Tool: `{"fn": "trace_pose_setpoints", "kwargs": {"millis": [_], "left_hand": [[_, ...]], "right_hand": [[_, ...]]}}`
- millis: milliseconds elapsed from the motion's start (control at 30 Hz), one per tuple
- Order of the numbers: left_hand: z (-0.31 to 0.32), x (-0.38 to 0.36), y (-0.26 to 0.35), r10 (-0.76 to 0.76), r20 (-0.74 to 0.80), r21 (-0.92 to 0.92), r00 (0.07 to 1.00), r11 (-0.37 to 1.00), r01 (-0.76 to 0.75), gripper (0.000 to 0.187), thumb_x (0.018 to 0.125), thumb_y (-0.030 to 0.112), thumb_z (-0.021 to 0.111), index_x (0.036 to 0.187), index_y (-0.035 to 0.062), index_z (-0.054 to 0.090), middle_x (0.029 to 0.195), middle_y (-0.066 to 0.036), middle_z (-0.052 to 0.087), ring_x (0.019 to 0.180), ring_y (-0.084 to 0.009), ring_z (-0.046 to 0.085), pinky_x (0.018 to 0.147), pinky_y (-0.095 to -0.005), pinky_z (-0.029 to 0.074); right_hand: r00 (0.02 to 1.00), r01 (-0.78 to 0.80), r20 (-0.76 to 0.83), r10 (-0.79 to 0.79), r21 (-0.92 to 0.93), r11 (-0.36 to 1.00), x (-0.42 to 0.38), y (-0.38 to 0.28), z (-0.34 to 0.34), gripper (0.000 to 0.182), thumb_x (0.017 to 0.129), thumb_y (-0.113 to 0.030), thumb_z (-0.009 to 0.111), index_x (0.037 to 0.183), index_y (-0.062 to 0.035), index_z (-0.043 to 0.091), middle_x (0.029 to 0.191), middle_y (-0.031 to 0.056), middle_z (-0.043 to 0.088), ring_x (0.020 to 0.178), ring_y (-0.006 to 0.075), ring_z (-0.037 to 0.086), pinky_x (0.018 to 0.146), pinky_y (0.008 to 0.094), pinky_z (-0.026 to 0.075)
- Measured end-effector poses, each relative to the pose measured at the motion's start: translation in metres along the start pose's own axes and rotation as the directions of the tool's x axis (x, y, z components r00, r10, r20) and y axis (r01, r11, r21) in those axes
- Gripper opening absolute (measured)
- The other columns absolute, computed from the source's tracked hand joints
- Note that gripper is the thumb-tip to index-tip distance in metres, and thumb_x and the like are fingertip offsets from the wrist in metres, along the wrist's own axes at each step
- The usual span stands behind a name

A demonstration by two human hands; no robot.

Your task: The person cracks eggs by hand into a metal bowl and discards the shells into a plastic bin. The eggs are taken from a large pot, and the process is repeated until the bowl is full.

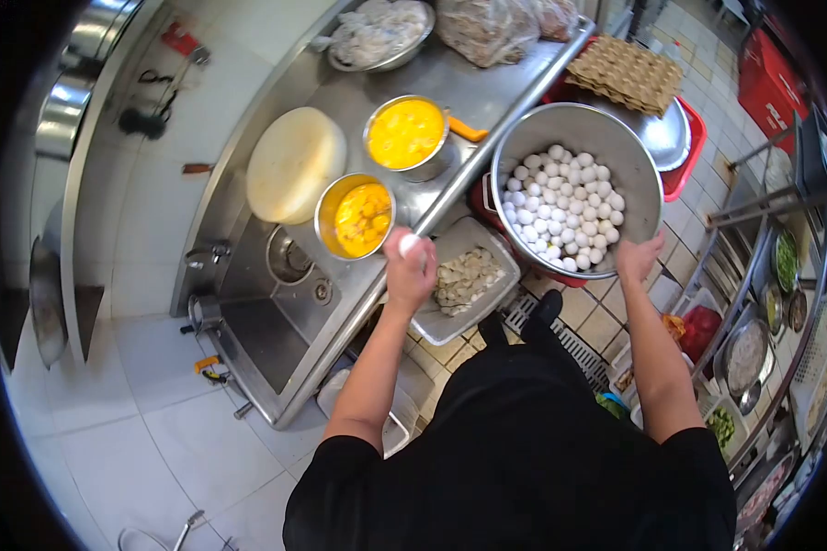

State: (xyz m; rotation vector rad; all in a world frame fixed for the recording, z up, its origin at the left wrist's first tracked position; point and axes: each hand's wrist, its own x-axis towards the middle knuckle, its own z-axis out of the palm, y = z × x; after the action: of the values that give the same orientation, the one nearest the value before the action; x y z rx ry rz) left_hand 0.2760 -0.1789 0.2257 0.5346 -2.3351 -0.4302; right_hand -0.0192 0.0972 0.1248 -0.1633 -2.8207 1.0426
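Observation:
My left hand (410, 275) is closed around a white egg (409, 244), just above the front edge of the steel sink counter. Beside it stands a steel pot of cracked eggs (362, 220), yolks showing. Behind that is a second, fuller steel pot of yellow egg (405, 134). My right hand (640, 257) grips the near right rim of a large steel stockpot (629, 138); its fingers are partly hidden. Many whole white eggs (565, 207) lie in the stockpot. Below my left hand, a grey bin (446, 329) holds broken eggshells (469, 280).
A round cutting board (296, 165) rests over the sink (271, 340). Bagged food (487, 28) and a bowl (377, 62) sit at the counter's far end. Egg trays (625, 73) are stacked behind the stockpot. A shelf rack (753, 216) with food containers stands at right.

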Motion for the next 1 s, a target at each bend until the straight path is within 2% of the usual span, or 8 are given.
{"fn": "trace_pose_setpoints", "kwargs": {"millis": [100,300,400,500,600,700,833,1000], "left_hand": [[0.028,-0.029,-0.001,-0.083,0.399,0.109,0.913,0.993,0.043,0.025,0.075,0.011,0.069,0.098,0.0098,0.060,0.116,-0.020,0.048,0.104,-0.0380,0.053,0.092,-0.0433,0.041],[0.086,0.051,0.045,0.098,0.282,-0.113,0.954,0.991,-0.068,0.023,0.077,0.009,0.065,0.098,0.0021,0.060,0.100,-0.015,0.058,0.096,-0.0343,0.055,0.084,-0.0416,0.044],[0.182,0.087,0.058,-0.050,0.395,-0.266,0.917,0.950,0.166,0.030,0.079,0.010,0.062,0.107,0.0032,0.056,0.092,-0.014,0.059,0.085,-0.0312,0.057,0.075,-0.0368,0.046],[0.269,0.109,0.054,-0.153,0.573,-0.182,0.805,0.934,0.307,0.043,0.079,0.017,0.063,0.118,0.0065,0.051,0.099,-0.016,0.059,0.092,-0.0329,0.058,0.080,-0.0385,0.047],[0.321,0.132,0.061,-0.343,0.735,0.192,0.585,0.932,0.306,0.066,0.078,0.018,0.060,0.138,0.0162,0.033,0.129,-0.022,0.044,0.113,-0.0383,0.050,0.093,-0.0426,0.044],[0.357,0.142,0.062,-0.411,0.769,0.394,0.490,0.908,0.142,0.066,0.079,0.029,0.062,0.138,0.0186,0.035,0.133,-0.021,0.041,0.117,-0.0378,0.048,0.092,-0.0470,0.044],[0.399,0.145,0.036,-0.375,0.779,0.436,0.503,0.900,-0.004,0.063,0.082,0.029,0.059,0.139,0.0218,0.033,0.135,-0.019,0.038,0.116,-0.0361,0.049,0.091,-0.0460,0.045],[0.410,0.157,0.035,-0.400,0.781,0.409,0.479,0.908,0.092,0.043,0.085,0.025,0.056,0.124,0.0151,0.041,0.121,-0.020,0.048,0.106,-0.0368,0.056,0.086,-0.0480,0.048]], "right_hand": [[1.000,-0.012,0.012,0.011,0.036,0.999,-0.003,-0.002,-0.002,0.070,0.069,-0.005,0.052,0.134,0.0036,0.026,0.134,0.0278,0.035,0.124,0.0422,0.037,0.104,0.0431,0.033],[0.997,-0.069,0.037,0.065,0.102,0.992,-0.007,-0.015,-0.009,0.070,0.068,0.000,0.049,0.134,0.0042,0.025,0.133,0.0298,0.035,0.124,0.0438,0.037,0.105,0.0441,0.032],[0.999,-0.017,0.038,0.014,0.095,0.995,-0.007,-0.012,-0.009,0.071,0.068,0.003,0.046,0.135,0.0036,0.023,0.131,0.0311,0.035,0.122,0.0458,0.036,0.104,0.0461,0.031],[0.998,-0.047,0.049,0.044,0.074,0.996,-0.009,-0.010,-0.007,0.070,0.068,0.004,0.045,0.135,0.0036,0.024,0.129,0.0307,0.036,0.121,0.0457,0.037,0.104,0.0464,0.031],[0.991,-0.096,0.097,0.091,0.057,0.994,-0.010,-0.016,-0.013,0.070,0.068,0.004,0.046,0.135,0.0035,0.025,0.128,0.0305,0.037,0.120,0.0459,0.037,0.104,0.0466,0.031],[0.986,-0.119,0.130,0.105,0.103,0.988,-0.009,-0.023,-0.020,0.071,0.068,0.004,0.047,0.135,0.0036,0.024,0.127,0.0306,0.037,0.119,0.0463,0.038,0.103,0.0467,0.031],[0.994,-0.073,0.082,0.069,0.051,0.996,-0.012,-0.011,-0.012,0.076,0.065,0.005,0.047,0.137,0.0023,0.021,0.127,0.0290,0.036,0.119,0.0469,0.038,0.101,0.0476,0.033],[0.980,-0.124,0.164,0.111,0.069,0.990,-0.011,-0.018,-0.020,0.080,0.065,0.005,0.047,0.139,0.0019,0.017,0.128,0.0308,0.034,0.119,0.0478,0.036,0.102,0.0478,0.031]]}}
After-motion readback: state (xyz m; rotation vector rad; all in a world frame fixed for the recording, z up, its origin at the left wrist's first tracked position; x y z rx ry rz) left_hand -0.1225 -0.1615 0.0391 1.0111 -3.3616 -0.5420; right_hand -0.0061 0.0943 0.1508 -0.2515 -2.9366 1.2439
